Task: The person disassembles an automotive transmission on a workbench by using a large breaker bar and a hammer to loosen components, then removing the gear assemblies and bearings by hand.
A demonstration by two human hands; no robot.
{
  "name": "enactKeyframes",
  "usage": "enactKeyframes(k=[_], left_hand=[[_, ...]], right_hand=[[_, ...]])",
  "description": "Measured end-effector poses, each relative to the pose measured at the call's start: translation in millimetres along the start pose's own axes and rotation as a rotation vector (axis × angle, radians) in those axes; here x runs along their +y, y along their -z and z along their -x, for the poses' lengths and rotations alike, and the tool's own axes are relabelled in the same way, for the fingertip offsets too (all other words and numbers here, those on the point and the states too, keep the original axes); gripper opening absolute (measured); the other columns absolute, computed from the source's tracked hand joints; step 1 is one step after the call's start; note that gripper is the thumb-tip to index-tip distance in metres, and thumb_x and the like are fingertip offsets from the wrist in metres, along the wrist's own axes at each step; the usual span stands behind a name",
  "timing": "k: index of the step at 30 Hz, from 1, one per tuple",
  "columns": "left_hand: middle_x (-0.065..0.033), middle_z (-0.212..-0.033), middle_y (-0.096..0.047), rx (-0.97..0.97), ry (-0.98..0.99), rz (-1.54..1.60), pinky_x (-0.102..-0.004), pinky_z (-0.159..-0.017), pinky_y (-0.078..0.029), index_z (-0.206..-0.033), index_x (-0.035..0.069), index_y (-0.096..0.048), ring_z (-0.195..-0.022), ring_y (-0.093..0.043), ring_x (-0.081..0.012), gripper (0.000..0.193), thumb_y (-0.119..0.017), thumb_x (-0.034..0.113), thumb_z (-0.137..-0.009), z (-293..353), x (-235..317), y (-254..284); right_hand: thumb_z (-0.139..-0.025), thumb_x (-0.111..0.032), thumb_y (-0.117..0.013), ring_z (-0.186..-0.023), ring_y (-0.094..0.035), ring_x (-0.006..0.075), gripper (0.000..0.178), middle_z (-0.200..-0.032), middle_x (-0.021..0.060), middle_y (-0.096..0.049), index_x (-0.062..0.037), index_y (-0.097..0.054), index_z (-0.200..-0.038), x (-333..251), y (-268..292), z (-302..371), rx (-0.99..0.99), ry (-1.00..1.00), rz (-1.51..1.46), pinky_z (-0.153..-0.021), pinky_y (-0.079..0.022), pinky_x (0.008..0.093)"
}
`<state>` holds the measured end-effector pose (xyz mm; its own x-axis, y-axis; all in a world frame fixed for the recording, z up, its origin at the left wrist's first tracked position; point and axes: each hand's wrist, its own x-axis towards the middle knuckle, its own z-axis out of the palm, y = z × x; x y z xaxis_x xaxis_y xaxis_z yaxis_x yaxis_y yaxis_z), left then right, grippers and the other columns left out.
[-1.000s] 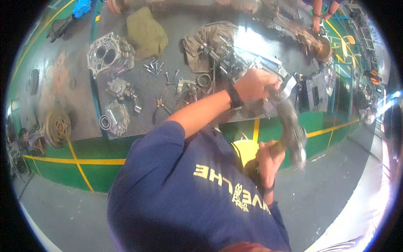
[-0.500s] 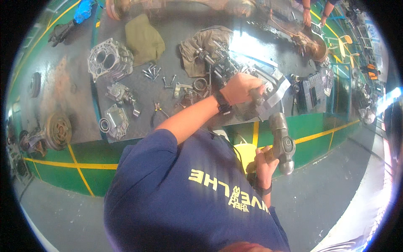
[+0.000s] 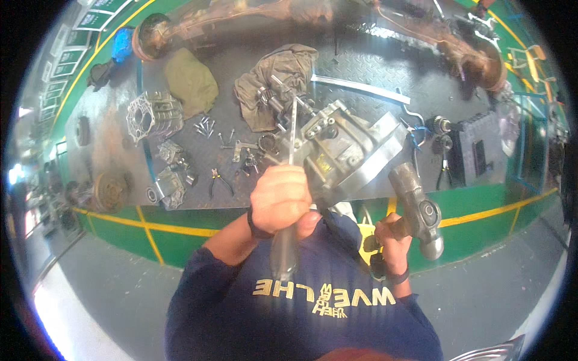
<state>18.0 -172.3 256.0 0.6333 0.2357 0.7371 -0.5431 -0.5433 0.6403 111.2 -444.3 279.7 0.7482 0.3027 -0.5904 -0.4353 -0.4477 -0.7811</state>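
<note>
Slim tool [image 3: 284, 253] points from chest [image 3: 289, 319] toward bench [image 3: 361, 60]

A mechanical repair workshop is showing itself here: silvery cast-metal housings [image 3: 355, 147] are sitting on a dark, patterned surface [image 3: 355, 67], where loose bolts [image 3: 205, 127] and pliers [image 3: 221, 182] are also lying. A rusty, axle-like assembly [image 3: 253, 12] is stretching along the far side. The right hand [image 3: 394, 245] is gripping a heavy hammer [image 3: 418, 209], and yellow lines [image 3: 180, 228] are crossing the green floor [image 3: 186, 245].
</note>
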Motion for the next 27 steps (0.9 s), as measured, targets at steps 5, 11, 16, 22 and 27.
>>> enactKeyframes(k=[5, 11, 16, 22, 27], left_hand=[[-0.0075, -0.062, -0.052, -0.017, 0.146, -0.091, -0.0355, -0.048, -0.043, -0.068, 0.002, -0.054, -0.051, -0.053, -0.0241, 0.023, -0.069, 0.009, -0.084, -46, -42, -58], [-0.0076, -0.06, -0.045, -0.052, 0.462, -0.237, -0.0386, -0.047, -0.036, -0.062, 0.005, -0.046, -0.049, -0.046, -0.0266, 0.031, -0.073, 0.003, -0.078, -65, -95, -107], [-0.0072, -0.06, -0.047, 0.004, 0.526, -0.327, -0.036, -0.048, -0.038, -0.065, 0.005, -0.046, -0.049, -0.047, -0.0238, 0.03, -0.065, 0.004, -0.087, -71, -113, -122], [-0.0025, -0.058, -0.041, 0.366, 0.944, -0.603, -0.0317, -0.049, -0.032, -0.068, 0.006, -0.038, -0.05, -0.038, -0.0141, 0.036, -0.055, 0.009, -0.1, -91, -122, -114], [-0.0013, -0.057, -0.037, 0.26, 1.039, -0.513, -0.032, -0.048, -0.025, -0.068, 0.005, -0.04, -0.049, -0.032, -0.0117, 0.035, -0.051, 0.009, -0.101, -123, -141, -105]], right_hand=[[-0.079, 0.0, -0.067, -0.061, -0.049, 0.0101, 0.013, -0.069, -0.0001, -0.053, -0.0057, -0.056, -0.076, 3, 69, -106, -0.191, -0.073, 0.029, -0.055, -0.04, 0.028], [-0.088, -0.009, -0.071, -0.084, -0.057, 0.0114, 0.024, -0.094, 0.0003, -0.062, -0.0053, -0.062, -0.11, 15, 127, -199, -0.344, -0.162, 0.153, -0.076, -0.049, 0.0294], [-0.09, -0.003, -0.069, -0.096, -0.056, 0.0132, 0.03, -0.105, 0.0025, -0.06, -0.0009, -0.058, -0.118, 33, 145, -238, -0.404, -0.276, -0.006, -0.086, -0.047, 0.029], [-0.088, -0.004, -0.07, -0.093, -0.057, 0.0154, 0.023, -0.098, 0.0029, -0.06, -0.0001, -0.06, -0.109, 23, 137, -274, -0.461, -0.255, 0.048, -0.086, -0.047, 0.0305], [-0.085, -0.007, -0.07, -0.067, -0.051, 0.0129, 0.016, -0.077, 0.0021, -0.054, -0.0029, -0.057, -0.093, 15, 125, -292, -0.385, -0.259, -0.02, -0.062, -0.042, 0.0287]])
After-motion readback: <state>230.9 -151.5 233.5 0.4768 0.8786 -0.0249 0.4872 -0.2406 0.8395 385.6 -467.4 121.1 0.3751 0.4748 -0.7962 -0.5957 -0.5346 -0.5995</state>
